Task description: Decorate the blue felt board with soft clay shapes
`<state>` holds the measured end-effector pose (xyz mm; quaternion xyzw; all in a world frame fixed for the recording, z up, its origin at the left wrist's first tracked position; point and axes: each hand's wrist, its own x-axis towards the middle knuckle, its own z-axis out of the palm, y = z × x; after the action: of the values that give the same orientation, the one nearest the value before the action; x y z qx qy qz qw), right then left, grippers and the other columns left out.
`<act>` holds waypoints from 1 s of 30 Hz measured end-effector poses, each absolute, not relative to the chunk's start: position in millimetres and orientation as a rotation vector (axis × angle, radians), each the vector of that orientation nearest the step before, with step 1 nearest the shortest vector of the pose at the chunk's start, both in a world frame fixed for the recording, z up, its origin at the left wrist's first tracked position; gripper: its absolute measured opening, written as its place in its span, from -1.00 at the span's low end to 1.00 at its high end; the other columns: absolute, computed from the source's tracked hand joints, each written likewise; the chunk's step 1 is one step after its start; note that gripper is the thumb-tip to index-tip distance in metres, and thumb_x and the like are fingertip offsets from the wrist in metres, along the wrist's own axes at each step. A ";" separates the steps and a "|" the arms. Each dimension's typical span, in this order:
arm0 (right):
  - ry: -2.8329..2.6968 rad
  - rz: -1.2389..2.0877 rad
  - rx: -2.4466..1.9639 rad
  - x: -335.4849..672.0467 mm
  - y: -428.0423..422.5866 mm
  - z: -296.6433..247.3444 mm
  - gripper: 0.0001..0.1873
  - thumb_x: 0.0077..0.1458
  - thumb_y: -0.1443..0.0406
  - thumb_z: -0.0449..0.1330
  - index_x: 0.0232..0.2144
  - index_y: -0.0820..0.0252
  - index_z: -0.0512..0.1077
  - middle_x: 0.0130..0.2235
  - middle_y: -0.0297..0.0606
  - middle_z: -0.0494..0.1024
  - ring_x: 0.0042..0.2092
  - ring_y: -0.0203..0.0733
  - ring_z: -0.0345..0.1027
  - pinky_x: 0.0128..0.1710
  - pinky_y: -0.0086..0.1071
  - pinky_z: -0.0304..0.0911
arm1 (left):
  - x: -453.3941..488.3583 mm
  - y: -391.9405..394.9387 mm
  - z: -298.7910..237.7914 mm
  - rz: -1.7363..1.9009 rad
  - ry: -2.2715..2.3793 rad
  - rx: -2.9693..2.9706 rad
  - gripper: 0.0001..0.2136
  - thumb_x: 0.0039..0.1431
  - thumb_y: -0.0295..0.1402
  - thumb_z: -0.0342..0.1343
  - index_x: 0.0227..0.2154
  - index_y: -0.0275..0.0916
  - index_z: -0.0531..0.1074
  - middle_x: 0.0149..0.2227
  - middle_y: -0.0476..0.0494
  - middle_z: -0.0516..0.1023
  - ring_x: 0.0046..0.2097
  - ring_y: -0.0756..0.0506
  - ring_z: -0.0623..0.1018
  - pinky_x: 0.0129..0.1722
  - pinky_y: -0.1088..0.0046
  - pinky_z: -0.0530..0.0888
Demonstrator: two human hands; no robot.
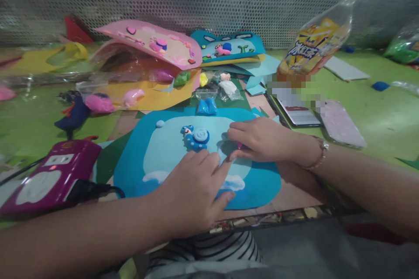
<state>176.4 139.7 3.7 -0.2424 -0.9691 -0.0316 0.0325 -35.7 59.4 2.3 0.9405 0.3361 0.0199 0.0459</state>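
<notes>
A blue paper sheet (131, 157) with a pale blue inner panel lies in front of me. On it sits a blue clay snail (197, 137) with a pale spiral shell. White clay strips (234, 182) run along the lower part, and a small light-blue clay ball (160, 124) is at the upper left. My right hand (262, 139) rests over the panel's right side, its fingers pinched around a small pink piece (239, 144), mostly covered. My left hand (199, 187) lies low on the sheet, thumb and index finger apart. Its index fingertip meets my right thumb.
Bagged clay (207, 105) lies behind the sheet, near pink (160, 48) and blue (229, 48) decorated sheets. A drink bottle (314, 39) leans at the right, by a phone (296, 107). On the left are a purple power strip (55, 174) and dark blue scissors (73, 115).
</notes>
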 end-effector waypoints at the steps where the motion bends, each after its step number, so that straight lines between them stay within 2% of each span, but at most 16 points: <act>1: -2.976 -0.144 -0.770 175.8 139.1 2.6 -0.50 0.26 -0.03 -0.18 -0.31 0.26 0.29 -0.35 -0.23 0.38 -0.53 -0.34 0.00 -0.53 -0.39 -0.31 | -35.7 59.2 2.3 0.065 1.025 2.883 -0.47 0.27 -0.17 -0.13 0.19 -0.43 0.16 -0.25 -0.27 0.35 -0.25 -0.22 0.32 -0.33 0.21 0.29; 6: -3.004 -0.232 -0.744 173.3 135.5 0.7 -0.53 0.29 0.03 -0.22 -0.29 0.26 0.29 -0.34 -0.23 0.38 -0.55 -0.34 -0.08 -0.53 -0.35 -0.35 | -37.4 58.5 -0.2 0.106 0.987 2.956 -0.47 0.27 -0.17 -0.17 0.16 -0.49 0.20 -0.28 -0.28 0.38 -0.27 -0.22 0.34 -0.36 0.21 0.30; 12: -2.985 -0.079 -0.697 173.9 134.1 2.5 -0.48 0.27 -0.03 -0.25 -0.28 0.26 0.27 -0.34 -0.22 0.37 -0.52 -0.31 -0.01 -0.52 -0.38 -0.29 | -39.7 58.0 -4.6 0.225 0.983 2.983 -0.48 0.27 -0.20 -0.19 0.12 -0.55 0.23 -0.30 -0.31 0.39 -0.29 -0.23 0.36 -0.36 0.18 0.33; 16: -2.993 -0.078 -0.701 173.7 133.5 1.7 -0.47 0.23 -0.08 -0.19 -0.30 0.25 0.26 -0.35 -0.23 0.37 -0.52 -0.32 -0.04 -0.52 -0.38 -0.31 | -40.5 58.7 -3.3 0.257 1.000 2.962 -0.49 0.28 -0.22 -0.20 0.09 -0.56 0.27 -0.29 -0.33 0.39 -0.28 -0.24 0.37 -0.35 0.16 0.35; 23: -2.833 0.190 -0.819 176.5 138.0 5.0 -0.55 0.27 -0.01 -0.19 -0.33 0.23 0.22 -0.35 -0.24 0.35 -0.44 -0.27 0.11 -0.49 -0.41 -0.16 | -39.7 61.6 -3.0 0.253 1.036 2.871 -0.56 0.26 -0.26 -0.16 0.04 -0.50 0.33 -0.31 -0.30 0.37 -0.31 -0.21 0.36 -0.37 0.21 0.36; 30: -2.886 -0.053 -0.823 174.2 132.3 -1.6 -0.48 0.20 -0.09 -0.12 -0.27 0.27 0.25 -0.32 -0.18 0.35 -0.41 -0.22 0.09 -0.43 -0.36 -0.08 | -42.1 61.0 -5.7 0.281 0.978 2.884 -0.55 0.28 -0.26 -0.20 0.09 -0.47 0.28 -0.32 -0.27 0.36 -0.31 -0.18 0.34 -0.38 0.26 0.33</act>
<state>174.2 132.3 -1.6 -0.2735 -0.9592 -0.0176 0.0699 -42.1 61.0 -5.7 0.9422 0.3196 0.0918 0.0414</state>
